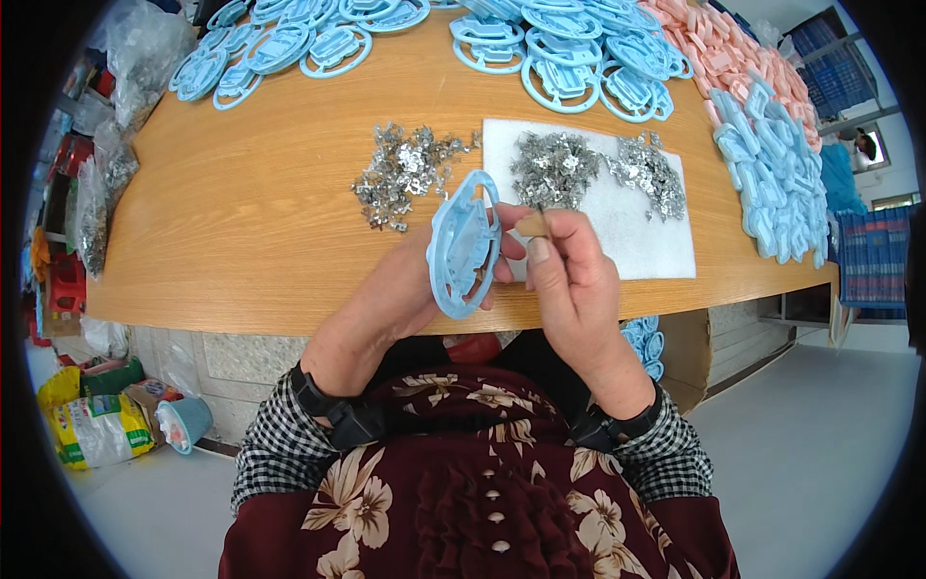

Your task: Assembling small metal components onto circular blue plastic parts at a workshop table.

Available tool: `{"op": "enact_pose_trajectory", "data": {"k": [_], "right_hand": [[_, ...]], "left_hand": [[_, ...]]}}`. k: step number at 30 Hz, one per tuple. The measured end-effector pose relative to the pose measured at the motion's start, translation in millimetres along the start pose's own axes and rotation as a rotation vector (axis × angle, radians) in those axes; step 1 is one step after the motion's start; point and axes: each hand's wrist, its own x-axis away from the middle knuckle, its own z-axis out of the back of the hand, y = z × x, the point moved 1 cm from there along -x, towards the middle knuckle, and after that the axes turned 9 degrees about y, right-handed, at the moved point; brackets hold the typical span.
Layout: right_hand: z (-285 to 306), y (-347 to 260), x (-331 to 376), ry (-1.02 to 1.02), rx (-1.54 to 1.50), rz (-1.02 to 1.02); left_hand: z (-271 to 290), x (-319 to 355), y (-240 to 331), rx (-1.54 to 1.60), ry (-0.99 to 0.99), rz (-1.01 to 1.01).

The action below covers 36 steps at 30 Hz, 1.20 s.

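"What is the left hand (413, 294) doing?"

"You are curling it around a light-blue, oval plastic frame (461, 246), its fingers partly hiding behind. You are holding the frame steeply tilted over the near middle of the brown wooden table (241, 203)."

"And the right hand (582, 280)?"

"You are pinching a small, tan, flat-looking piece (531, 225) between its thumb and fingers, just right of the frame. I cannot tell what kind of piece it is."

"What is lying around them?"

"A loose heap of small silvery metal parts (400, 174) is lying beyond the frame, to its left. Two more silvery heaps (555, 169) are resting on a white, rectangular foam sheet (656, 253) to the right. Large light-blue plastic frames (569, 48) are lining the far side; slim light-blue plastic pieces (772, 174) are lying at the right, with pink plastic pieces (714, 58) beyond."
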Motion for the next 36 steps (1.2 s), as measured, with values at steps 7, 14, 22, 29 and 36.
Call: {"op": "enact_pose_trajectory", "data": {"k": [7,14,22,29,36], "right_hand": [[-10,2,10,-0.039,0.190,0.353],[6,-2,12,0.062,-0.214,-0.063],[50,9,13,-0.133,-0.266,-0.434],[129,53,-26,0.267,0.885,0.034],[157,86,-47,0.240,0.937,-0.135]], "left_hand": [[-8,-1,-6,-0.128,0.110,-0.041],[-16,-1,-3,-0.294,0.224,-0.100],[-28,5,23,-0.842,0.025,-0.274],[-15,1,4,-0.671,0.202,-0.186],[-14,-1,6,-0.737,0.229,-0.176]]}}
